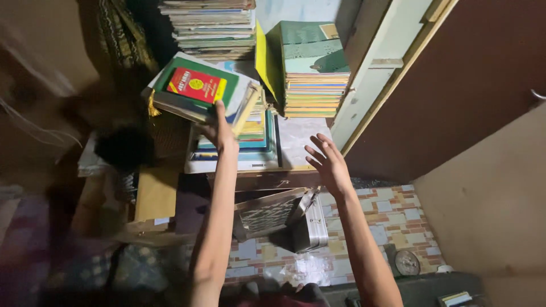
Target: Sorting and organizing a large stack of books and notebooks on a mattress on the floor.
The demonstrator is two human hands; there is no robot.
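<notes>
Head view, looking down w/ both arms stretched fwd. The left hand (219, 132) is closed on a bundle of books (196, 91): top one is a green book w/ red-and-yellow cover panel (196, 85), thinner ones underneath. Thumb on top, fingers under the near edge, so the bundle is carried like a tray and tips a bit toward the person; held that way prob. because it's too wide to pinch from one side. Bundle sits above a short pile of books (250, 145) on the bench (296, 142), apart from it or just touching, can't tell.

The right hand (327, 162) is empty, fingers spread wide, palm fwd, hovering over the bare pale patch of bench just right of that pile. Touching nothing.

Behind: a stack of green-covered books w/ yellow-striped spines (310, 74) against the pale shelf upright (369, 74), and a taller stack of thin books (210, 25) at rear left. Stacked flat, spines out, which keeps them stable.

Below bench edge: a metal case (307, 224) on the patterned tile floor (392, 216), plus a round dial-like object (407, 262) further right. Left side is dark and blurred; not readable.
</notes>
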